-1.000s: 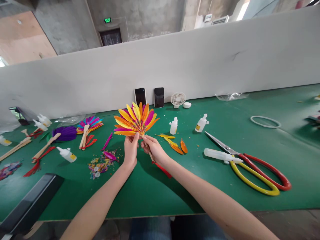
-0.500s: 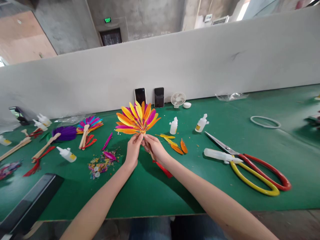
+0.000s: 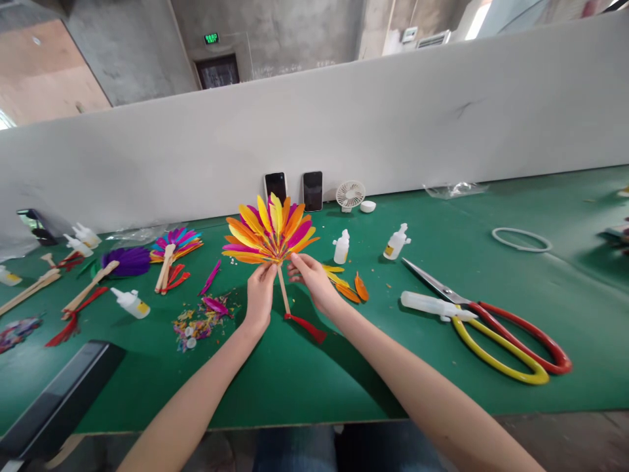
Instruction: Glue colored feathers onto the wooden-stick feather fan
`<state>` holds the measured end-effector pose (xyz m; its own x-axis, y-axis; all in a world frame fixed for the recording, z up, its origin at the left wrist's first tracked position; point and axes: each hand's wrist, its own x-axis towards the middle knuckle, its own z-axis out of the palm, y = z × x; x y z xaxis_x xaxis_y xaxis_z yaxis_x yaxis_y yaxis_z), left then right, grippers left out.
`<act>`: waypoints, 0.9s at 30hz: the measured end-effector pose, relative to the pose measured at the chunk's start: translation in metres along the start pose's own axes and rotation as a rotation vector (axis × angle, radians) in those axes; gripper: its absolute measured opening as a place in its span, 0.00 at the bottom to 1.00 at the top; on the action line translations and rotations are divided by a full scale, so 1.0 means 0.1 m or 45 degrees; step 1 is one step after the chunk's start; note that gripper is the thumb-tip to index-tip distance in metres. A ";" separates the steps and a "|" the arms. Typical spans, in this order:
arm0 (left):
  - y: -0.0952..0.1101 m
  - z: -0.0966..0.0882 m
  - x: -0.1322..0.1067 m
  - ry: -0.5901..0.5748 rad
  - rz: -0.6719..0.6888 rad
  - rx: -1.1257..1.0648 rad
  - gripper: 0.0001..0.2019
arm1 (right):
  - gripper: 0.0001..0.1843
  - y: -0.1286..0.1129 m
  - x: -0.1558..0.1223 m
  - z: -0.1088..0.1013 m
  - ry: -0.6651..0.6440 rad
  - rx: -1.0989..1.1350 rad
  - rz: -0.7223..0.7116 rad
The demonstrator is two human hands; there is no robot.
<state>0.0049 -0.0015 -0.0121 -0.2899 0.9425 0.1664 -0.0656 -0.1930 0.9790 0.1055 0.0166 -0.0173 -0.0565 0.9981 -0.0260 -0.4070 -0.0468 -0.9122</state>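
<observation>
Above the green table I hold a feather fan [image 3: 272, 226] with yellow, orange and magenta feathers spread upward. Its wooden handle [image 3: 283, 292] points down and ends in a red tassel [image 3: 310, 330]. My left hand [image 3: 260, 292] pinches the fan where the feathers meet the handle. On the other side, my right hand [image 3: 313, 278] has its thumb and fingers closed at the lower right feathers, away from the handle. Loose yellow and orange feathers [image 3: 346, 288] lie just beyond my right hand.
Large scissors [image 3: 466, 308] and a glue bottle [image 3: 432, 304] lie at right. More glue bottles [image 3: 341, 248] stand behind my hands. Feather scraps [image 3: 199, 328], a purple fan [image 3: 128, 262] and a multicoloured fan [image 3: 175, 244] lie left. Two phones [image 3: 312, 191] lean on the white partition.
My right hand has left the handle and shifted slightly up and right to the feathers. The handle and tassel now show fully, the tassel swung left. My left hand keeps its hold.
</observation>
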 end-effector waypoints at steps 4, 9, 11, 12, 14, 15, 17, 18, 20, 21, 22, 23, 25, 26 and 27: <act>-0.01 0.01 -0.02 -0.048 -0.088 -0.038 0.09 | 0.18 -0.07 0.07 -0.10 0.044 -0.021 -0.076; 0.02 0.02 -0.05 -0.108 -0.164 -0.114 0.11 | 0.17 -0.08 0.08 -0.12 0.063 -0.058 -0.125; 0.02 0.02 -0.05 -0.115 -0.180 -0.127 0.11 | 0.16 -0.08 0.07 -0.11 0.058 -0.082 -0.154; 0.02 0.02 -0.05 -0.117 -0.186 -0.134 0.11 | 0.15 -0.08 0.07 -0.11 0.057 -0.095 -0.166; 0.02 0.02 -0.04 -0.120 -0.190 -0.145 0.11 | 0.14 -0.08 0.06 -0.10 0.057 -0.117 -0.179; 0.02 0.02 -0.04 -0.121 -0.189 -0.150 0.11 | 0.14 -0.08 0.07 -0.10 0.059 -0.126 -0.182; 0.01 0.02 -0.04 -0.121 -0.188 -0.158 0.11 | 0.14 -0.07 0.07 -0.10 0.056 -0.145 -0.190; 0.02 0.02 -0.04 -0.121 -0.190 -0.163 0.11 | 0.14 -0.07 0.07 -0.11 0.055 -0.154 -0.196; 0.03 0.03 -0.05 -0.124 -0.205 -0.176 0.11 | 0.15 -0.07 0.08 -0.11 0.056 -0.176 -0.212; 0.04 0.03 -0.05 -0.126 -0.215 -0.183 0.11 | 0.15 -0.07 0.08 -0.11 0.060 -0.188 -0.219; 0.05 0.03 -0.05 -0.129 -0.227 -0.190 0.10 | 0.15 -0.07 0.09 -0.12 0.064 -0.198 -0.223; 0.06 0.04 -0.05 -0.131 -0.238 -0.195 0.10 | 0.15 -0.07 0.09 -0.12 0.068 -0.207 -0.226; 0.07 0.04 -0.05 -0.126 -0.250 -0.201 0.11 | 0.15 -0.07 0.09 -0.12 0.066 -0.223 -0.228; 0.07 0.04 -0.05 -0.120 -0.247 -0.200 0.11 | 0.15 -0.08 0.08 -0.11 0.060 -0.232 -0.232; 0.07 0.04 -0.05 -0.113 -0.240 -0.198 0.12 | 0.15 -0.08 0.08 -0.11 0.054 -0.240 -0.238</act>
<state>0.0096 -0.0060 -0.0057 -0.1739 0.9848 -0.0012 -0.2587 -0.0445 0.9649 0.1183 0.0255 -0.0149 0.0432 0.9897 0.1364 -0.2296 0.1427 -0.9628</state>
